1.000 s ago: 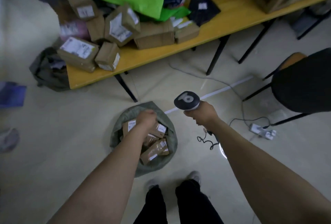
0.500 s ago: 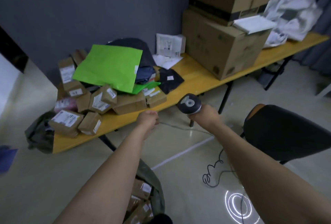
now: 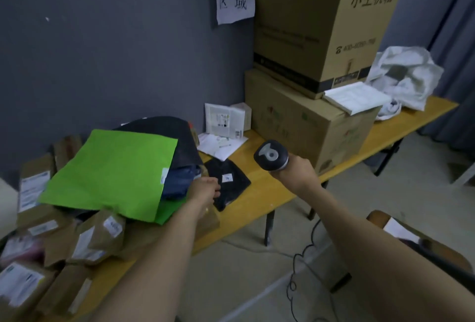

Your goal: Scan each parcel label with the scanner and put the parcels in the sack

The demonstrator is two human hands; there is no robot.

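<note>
Your right hand [image 3: 295,173] grips the scanner [image 3: 271,155] above the table [image 3: 259,200]. Your left hand [image 3: 205,189] hangs over the parcels [image 3: 100,238], between the green envelope [image 3: 113,172] and a black parcel [image 3: 231,188]; whether it holds anything cannot be told. Stacked cartons [image 3: 308,121] stand behind the scanner.

table [image 3: 259,200]: smooth wood | parcels [image 3: 100,238]: matt cardboard | scanner [image 3: 270,155]: plastic

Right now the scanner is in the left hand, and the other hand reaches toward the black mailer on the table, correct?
No. The head view shows the scanner in the right hand; the left hand reaches toward the black mailer on the table.
</note>
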